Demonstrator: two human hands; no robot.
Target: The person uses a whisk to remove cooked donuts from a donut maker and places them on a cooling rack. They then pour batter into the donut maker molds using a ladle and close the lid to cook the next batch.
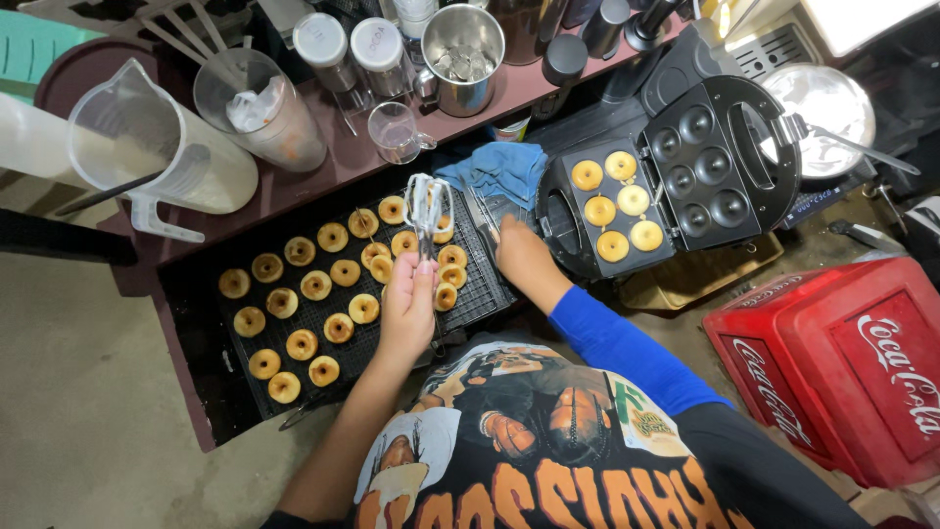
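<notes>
My left hand (406, 306) is closed around the handle of a metal wire tool (427, 204), held over a black cooling rack (490, 294) that carries several small ring donuts (315, 285). My right hand (523, 257), on a blue-sleeved arm, rests at the rack's right edge. Its fingers are on a thin metal tool (484, 214) just below a blue cloth (501, 167). To its right an open black donut maker (560, 211) holds several golden mini donuts (615, 208) in its lower plate. The lid (707, 162) stands open with empty moulds.
A dark red shelf (323, 162) behind the rack holds a clear pitcher (162, 147), plastic cups, a small glass jug (397, 129) and a steel cup (465, 54). A bowl of white batter (824, 108) sits at the far right. A red plastic crate (832, 362) stands at the right.
</notes>
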